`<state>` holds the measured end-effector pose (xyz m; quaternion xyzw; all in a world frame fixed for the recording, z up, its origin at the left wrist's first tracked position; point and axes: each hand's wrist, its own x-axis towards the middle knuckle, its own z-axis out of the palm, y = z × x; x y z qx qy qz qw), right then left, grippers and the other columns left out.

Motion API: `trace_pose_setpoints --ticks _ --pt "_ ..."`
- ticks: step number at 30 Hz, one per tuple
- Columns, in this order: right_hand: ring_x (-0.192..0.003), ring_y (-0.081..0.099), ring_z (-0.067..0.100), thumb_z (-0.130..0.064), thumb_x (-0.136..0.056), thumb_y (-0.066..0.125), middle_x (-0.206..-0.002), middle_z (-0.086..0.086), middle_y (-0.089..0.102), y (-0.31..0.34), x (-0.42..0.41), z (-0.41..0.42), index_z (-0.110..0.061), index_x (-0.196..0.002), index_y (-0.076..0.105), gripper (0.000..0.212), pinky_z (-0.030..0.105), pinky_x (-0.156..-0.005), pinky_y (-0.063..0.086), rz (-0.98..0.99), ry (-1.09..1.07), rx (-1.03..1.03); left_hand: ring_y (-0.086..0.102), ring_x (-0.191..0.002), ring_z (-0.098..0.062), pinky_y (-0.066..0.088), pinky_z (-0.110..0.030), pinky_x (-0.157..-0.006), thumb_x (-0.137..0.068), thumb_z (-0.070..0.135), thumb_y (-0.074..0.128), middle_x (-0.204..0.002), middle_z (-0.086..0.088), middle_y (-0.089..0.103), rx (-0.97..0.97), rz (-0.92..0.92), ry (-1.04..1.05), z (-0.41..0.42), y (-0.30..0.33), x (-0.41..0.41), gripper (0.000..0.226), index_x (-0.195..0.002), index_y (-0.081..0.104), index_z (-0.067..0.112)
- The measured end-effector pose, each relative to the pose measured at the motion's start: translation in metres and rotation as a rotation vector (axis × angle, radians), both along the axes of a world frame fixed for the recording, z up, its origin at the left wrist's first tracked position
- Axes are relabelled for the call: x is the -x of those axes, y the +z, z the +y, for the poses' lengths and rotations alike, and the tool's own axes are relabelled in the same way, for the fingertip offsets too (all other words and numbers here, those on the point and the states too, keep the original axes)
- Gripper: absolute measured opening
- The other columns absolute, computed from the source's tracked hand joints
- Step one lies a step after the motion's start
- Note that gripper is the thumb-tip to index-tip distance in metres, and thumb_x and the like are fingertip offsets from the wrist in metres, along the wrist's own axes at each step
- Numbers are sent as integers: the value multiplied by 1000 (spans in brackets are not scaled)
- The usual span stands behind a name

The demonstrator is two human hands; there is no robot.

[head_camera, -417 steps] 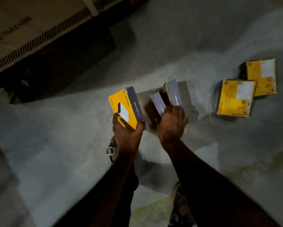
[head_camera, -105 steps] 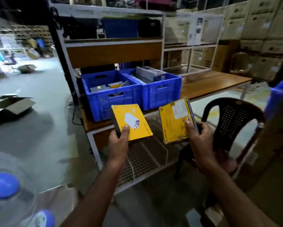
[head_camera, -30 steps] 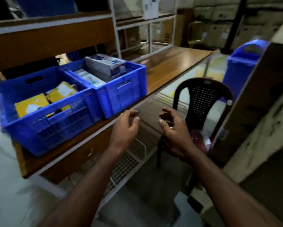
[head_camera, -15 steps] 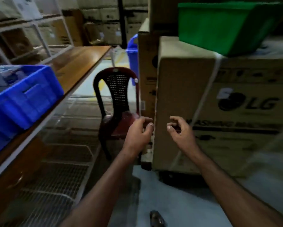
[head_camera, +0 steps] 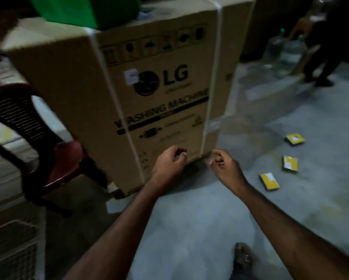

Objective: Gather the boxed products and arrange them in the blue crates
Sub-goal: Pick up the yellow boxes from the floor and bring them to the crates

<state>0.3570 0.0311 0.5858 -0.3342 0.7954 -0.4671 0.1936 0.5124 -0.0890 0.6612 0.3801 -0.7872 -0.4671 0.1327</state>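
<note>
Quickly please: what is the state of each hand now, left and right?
Left hand: empty, fingers loosely curled, so open.
Right hand: empty, fingers loosely curled, so open.

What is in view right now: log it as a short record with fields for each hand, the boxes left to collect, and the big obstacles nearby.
left hand: fingers loosely curled, holding nothing
right hand: fingers loosely curled, holding nothing
yellow boxes on floor: three, lying flat and apart, at right: nearest, middle, farthest
large carton: washing machine carton with white straps, straight ahead
green bin: on top of the carton
chair: dark plastic, left of the carton
blue crates: not in view
</note>
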Motion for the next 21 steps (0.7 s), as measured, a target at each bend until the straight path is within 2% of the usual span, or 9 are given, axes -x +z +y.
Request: trace_pose_setpoints --ticks 2,5,7,13,17,21 --pt "-68 59 -6 -8 -89 63 -76 -10 62 -15 38 35 -9 -118 60 30 16 -71 49 -9 -67 -18 59 -106 -16 50 -37 -95 -99 25 49 -116 -1 63 -9 -37 -56 22 -7 49 22 -117 61 18" --pt "-80 66 15 -12 -88 65 -89 3 68 -41 100 93 -10 -114 63 26 37 -79 56 -46 -165 -59 62 -104 -21 50 -33 -92 -99 20 50 -112 -6 66 -48 -76 -152 68 -27 137 24 -116 64 12" --pt "-84 67 20 -14 -88 65 -92 3 69 -51 131 124 -11 -110 65 22 43 -81 56 -51 -199 -74 64 -102 -20 50 -32 -89 -97 20 52 -109 -5 68 -80 -74 -188 92 -43 181 22 -114 65 13" --pt "-82 66 15 -14 -86 66 -90 -1 70 -72 241 230 -12 -105 69 19 36 -84 54 -88 -330 -198 62 -104 -18 48 -30 -90 -97 18 53 -112 -5 67 -195 -135 -294 180 -90 315 22 -114 65 10" --pt "-88 68 19 -16 -86 66 -94 -1 72 -87 312 271 -15 -104 69 18 41 -86 53 -136 -387 -259 59 -96 -12 48 -19 -77 -99 19 51 -103 3 63 -265 -181 -337 212 -105 381 21 -113 64 11" --pt "-90 68 19 -15 -87 67 -95 0 72 -105 380 275 -13 -103 69 17 39 -86 54 -163 -395 -276 59 -101 -14 47 -30 -91 -99 22 50 -108 2 63 -298 -241 -346 210 -131 446 24 -117 63 12"
